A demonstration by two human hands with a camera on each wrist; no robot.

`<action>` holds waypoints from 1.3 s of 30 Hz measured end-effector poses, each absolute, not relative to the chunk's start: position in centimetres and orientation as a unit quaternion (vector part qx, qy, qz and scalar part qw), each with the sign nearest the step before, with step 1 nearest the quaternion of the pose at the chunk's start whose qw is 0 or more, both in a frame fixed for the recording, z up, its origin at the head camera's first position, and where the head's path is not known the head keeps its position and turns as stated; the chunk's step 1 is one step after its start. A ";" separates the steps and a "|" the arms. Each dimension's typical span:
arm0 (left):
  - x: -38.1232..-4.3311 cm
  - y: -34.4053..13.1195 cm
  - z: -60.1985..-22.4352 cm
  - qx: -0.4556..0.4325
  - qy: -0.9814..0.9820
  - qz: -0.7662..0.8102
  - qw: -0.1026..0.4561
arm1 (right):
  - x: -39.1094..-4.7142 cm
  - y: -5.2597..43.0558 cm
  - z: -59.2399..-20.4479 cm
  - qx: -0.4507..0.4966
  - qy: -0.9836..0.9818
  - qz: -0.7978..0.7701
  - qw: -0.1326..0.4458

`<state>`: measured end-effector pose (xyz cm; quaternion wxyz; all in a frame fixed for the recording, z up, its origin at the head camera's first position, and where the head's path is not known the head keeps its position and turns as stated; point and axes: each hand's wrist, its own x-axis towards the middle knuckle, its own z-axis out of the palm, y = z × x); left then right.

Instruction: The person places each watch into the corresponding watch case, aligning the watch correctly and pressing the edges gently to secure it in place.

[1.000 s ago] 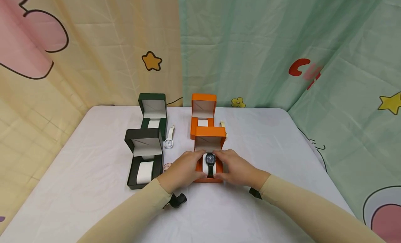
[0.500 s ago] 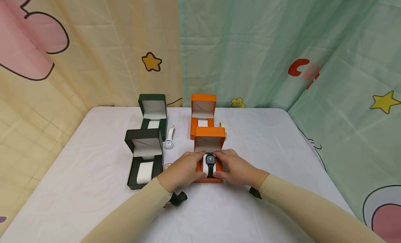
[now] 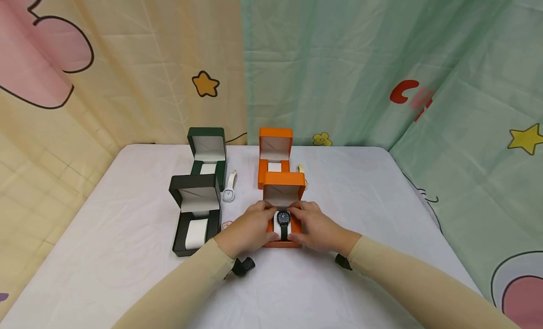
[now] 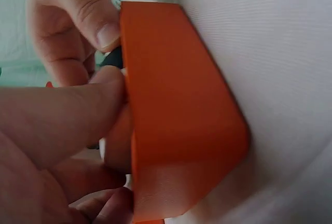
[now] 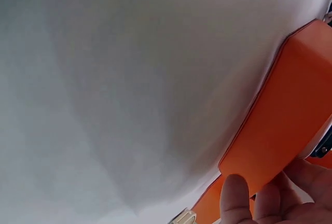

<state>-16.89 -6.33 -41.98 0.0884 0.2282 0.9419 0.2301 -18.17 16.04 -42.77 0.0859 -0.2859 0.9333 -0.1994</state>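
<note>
In the head view, a black watch [image 3: 283, 218] with a dark square face is wrapped round a white cushion [image 3: 276, 228], which sits in the near orange watch box [image 3: 283, 244]. The lid of this box stands raised behind it. My left hand [image 3: 248, 229] holds the cushion from the left, and my right hand [image 3: 317, 229] holds it from the right, thumbs near the front. The left wrist view shows the orange wall [image 4: 176, 99] of the box, with both thumbs inside its rim beside the black strap. In the right wrist view, right fingers [image 5: 236, 198] overlap the box's edge.
Behind stands another orange box [image 3: 275, 131] with its lid up, a gold watch [image 3: 301, 168] beside it. At left are a black box [image 3: 175, 234] and a green box [image 3: 206, 131], lids raised. A white-strapped watch [image 3: 228, 193] and a pinkish watch [image 3: 226, 224] lie between.
The black watch and its cushion have shifted slightly left and toward me in the box. Both hands' fingers have risen a little at the back; the boxes stay put.
</note>
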 end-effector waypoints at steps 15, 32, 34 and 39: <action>-16.8 -6.0 -41.8 0.211 0.954 0.190 0.099 | -18.1 15.3 -42.6 -0.202 0.945 -0.228 0.119; -16.7 -5.9 -42.0 0.214 0.956 0.175 0.094 | -17.9 15.3 -43.2 -0.209 0.944 -0.221 0.126; -16.7 -5.9 -42.0 0.214 0.956 0.176 0.093 | -17.9 15.4 -43.1 -0.209 0.945 -0.218 0.128; -16.6 -5.8 -41.8 0.213 0.957 0.172 0.093 | -17.9 15.5 -43.0 -0.216 0.944 -0.213 0.130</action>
